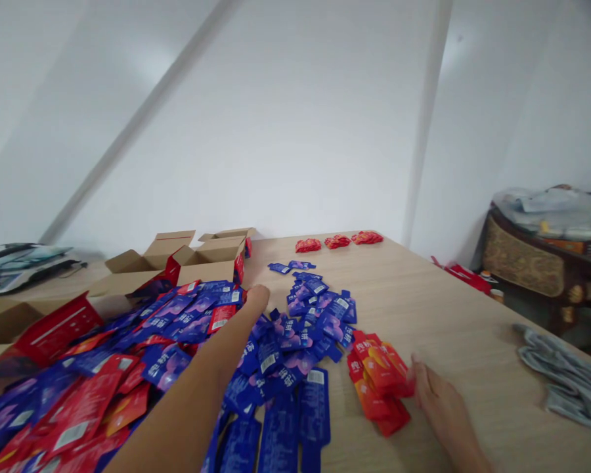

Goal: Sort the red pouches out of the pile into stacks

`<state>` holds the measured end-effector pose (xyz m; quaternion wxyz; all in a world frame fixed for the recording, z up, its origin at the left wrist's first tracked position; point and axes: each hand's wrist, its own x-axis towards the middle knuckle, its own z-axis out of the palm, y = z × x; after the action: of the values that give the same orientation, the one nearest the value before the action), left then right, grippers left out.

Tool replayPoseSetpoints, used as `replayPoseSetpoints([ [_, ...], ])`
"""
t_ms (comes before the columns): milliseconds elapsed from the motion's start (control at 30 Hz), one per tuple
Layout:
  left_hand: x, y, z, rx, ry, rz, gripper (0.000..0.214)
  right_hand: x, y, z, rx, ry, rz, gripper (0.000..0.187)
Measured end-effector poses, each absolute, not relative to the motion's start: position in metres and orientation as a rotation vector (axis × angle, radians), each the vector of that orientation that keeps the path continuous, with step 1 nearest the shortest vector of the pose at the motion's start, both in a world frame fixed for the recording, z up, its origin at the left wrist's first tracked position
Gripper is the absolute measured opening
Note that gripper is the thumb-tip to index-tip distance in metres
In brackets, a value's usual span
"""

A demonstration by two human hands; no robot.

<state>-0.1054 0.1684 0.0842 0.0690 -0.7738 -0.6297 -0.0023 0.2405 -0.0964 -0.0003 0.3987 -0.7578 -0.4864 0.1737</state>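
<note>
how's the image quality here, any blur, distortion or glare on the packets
Head view: soft, even light with only faint shadows on the table; wide-angle distortion tilts the wall lines and stretches the edges; the left hand and near blue packets look slightly smeared, print unreadable; the red packets at the right hand show mild sheen, no harsh glare; the far red piles are soft.

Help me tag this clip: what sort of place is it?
Probably a small packing room: loose blue sachets heaped on a wooden table, open cardboard boxes behind, plain white walls.
</note>
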Motion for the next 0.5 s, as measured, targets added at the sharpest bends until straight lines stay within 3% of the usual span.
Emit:
replayPoseSetpoints([
  [133, -0.104, 0.149, 0.11, -2.403, -2.018, -0.606, 0.025, 0.233, -0.099, 0.0, -1.719, -1.205, 0.389, 0.046],
  [300, -0.07, 0.071, 0.093, -2.598, -1.994, -1.321, 0.027, 0.176, -0.096, 0.024, -1.311, -1.149, 0.922, 0.041],
  [367, -0.048, 0.026, 0.076, -2.733, -1.908, -2.225, 0.029, 0.147, -0.091, 0.039, -1.06, -1.0, 1.138, 0.043],
  [400, -0.039, 0.003, 0.068, -2.751, -1.879, -2.51, 0.032, 0.135, -0.088, 0.047, -0.936, -0.907, 1.228, 0.044],
  [500, -0.017, -0.051, 0.061, -2.674, -1.884, -2.972, 0.043, 0.111, -0.081, 0.063, -0.701, -0.616, 1.234, 0.031],
])
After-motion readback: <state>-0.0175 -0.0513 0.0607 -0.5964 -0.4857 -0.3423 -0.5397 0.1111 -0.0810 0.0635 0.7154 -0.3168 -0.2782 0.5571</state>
